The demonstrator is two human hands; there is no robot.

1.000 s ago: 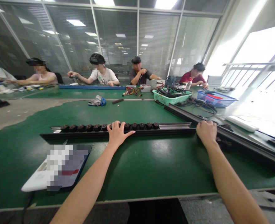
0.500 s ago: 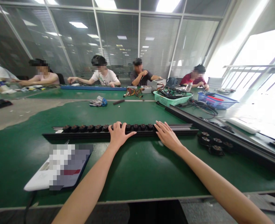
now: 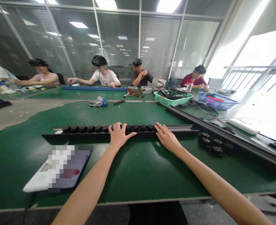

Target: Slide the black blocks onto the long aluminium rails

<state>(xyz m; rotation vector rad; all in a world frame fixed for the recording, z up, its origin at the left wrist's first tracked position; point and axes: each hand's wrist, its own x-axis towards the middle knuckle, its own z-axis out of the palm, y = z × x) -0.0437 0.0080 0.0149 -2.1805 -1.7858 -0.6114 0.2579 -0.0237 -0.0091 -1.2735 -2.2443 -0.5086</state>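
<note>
A long black rail (image 3: 100,136) lies crosswise in front of me, with a row of round black sockets (image 3: 90,128) set in its channel. My left hand (image 3: 119,133) rests over the middle of the row, fingers spread and thumb out to the right; the sockets beneath it are hidden. At the right end of the row, my right hand (image 3: 167,136) lies with stretched fingertips on the last socket and the rail. The rail's channel is bare beyond that hand. Several loose sockets (image 3: 216,151) sit to the right.
A second long black rail (image 3: 236,140) runs diagonally at the right. Near my left forearm lies a white device (image 3: 38,178) with a cable. Farther back are a green basket (image 3: 173,100) of cables, a blue basket (image 3: 222,104), a crumpled cloth (image 3: 98,102) and several people across the table.
Both hands stay nearly still on the rail. Across the table, one person's arm has drawn back from a grey box.
</note>
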